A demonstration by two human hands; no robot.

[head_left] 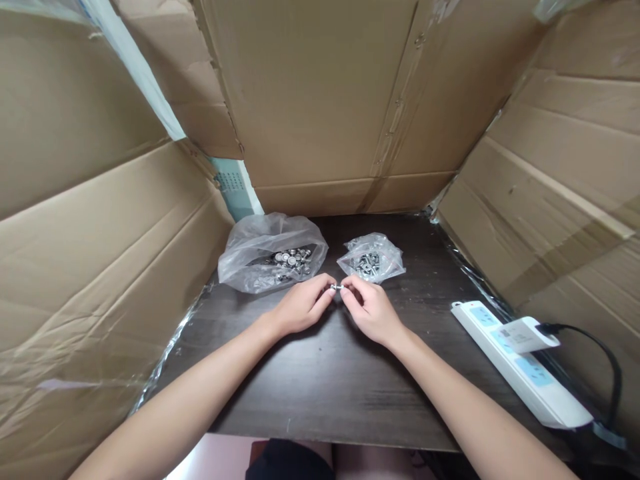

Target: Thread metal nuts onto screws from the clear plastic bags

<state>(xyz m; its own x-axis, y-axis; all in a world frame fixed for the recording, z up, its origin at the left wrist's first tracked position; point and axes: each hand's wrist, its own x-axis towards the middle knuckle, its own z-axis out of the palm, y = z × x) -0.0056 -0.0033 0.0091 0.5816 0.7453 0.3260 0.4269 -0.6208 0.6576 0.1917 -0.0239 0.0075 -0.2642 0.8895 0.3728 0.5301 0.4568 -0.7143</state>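
Note:
Both of my hands meet over the middle of a dark wooden table. Between their fingertips they pinch a small metal screw. My left hand grips one end and my right hand grips the other. Just behind my left hand lies a large clear plastic bag with several metal screws inside. A smaller clear bag of small metal parts lies behind my right hand.
Cardboard walls stand on the left, at the back and on the right of the table. A white power strip with a plugged-in adapter and a black cable lies along the right edge.

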